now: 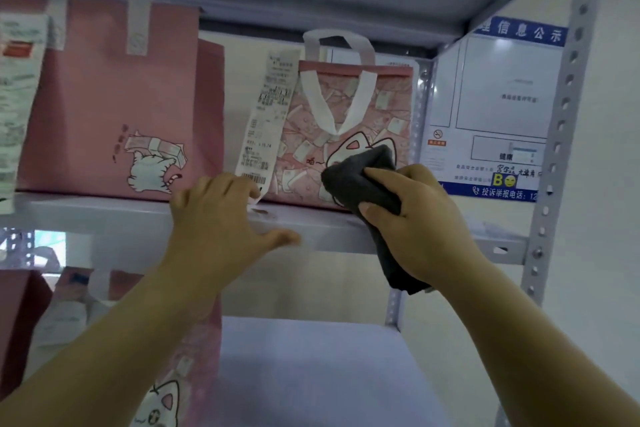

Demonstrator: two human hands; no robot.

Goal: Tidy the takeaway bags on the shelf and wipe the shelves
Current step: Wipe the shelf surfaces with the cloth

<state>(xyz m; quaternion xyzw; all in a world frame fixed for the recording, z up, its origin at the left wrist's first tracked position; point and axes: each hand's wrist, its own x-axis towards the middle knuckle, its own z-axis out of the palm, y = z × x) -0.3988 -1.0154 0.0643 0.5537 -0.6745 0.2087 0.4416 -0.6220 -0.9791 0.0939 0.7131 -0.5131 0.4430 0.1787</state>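
- Our left hand: fingers spread and loose, laid on the front edge of the shelf, fingertips by the lower end of a receipt.
- Our right hand: clenched round a dark grey cloth, held at the front of the patterned pink takeaway bag.
- Larger pink cat-print bag: upright, same shelf, to its left.
- Third pink bag: shelf below, at our left.
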